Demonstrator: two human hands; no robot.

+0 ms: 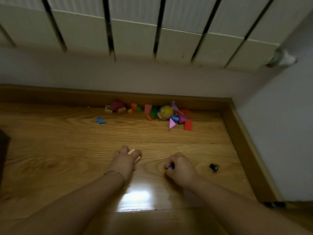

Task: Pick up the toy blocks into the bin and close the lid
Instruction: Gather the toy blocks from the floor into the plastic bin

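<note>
Head cam looks down at the floor [67,150], in a corner under a radiator [135,34].

Left hand [126,160] is closed round pale wooden blocks [131,151]. Ends stick out of the grip, so I read it as carrying more than one. Right hand [181,167] is fisted round a small blue piece [172,166]; it's mostly hidden, so I can't tell the shape. Both hands are low over the floor, knuckles up, side by side but apart.

Blocks on the floor: the main pile [152,111] is jammed against the skirting board [67,94]. It has a yellow round toy [165,111] in it, with a pink triangle [172,123] and a red block [188,125] on the near side. One blue block [101,120] sits alone, left of the pile. All of these are well apart from the hands.

Bin and lid are not in view. There's a dark shape [3,150] at the left edge and I can't tell what it is. A small black object [214,167] lies on the floor right of the right hand. It doesn't look like a block, but I'm unsure.

My read: both hands are full, so the next move should be a drop at the bin, not another pick. Most of the pile is untouched and the lid step is far off. Risk: the loose multi-block hold on the left could shed one during the carry.
</note>
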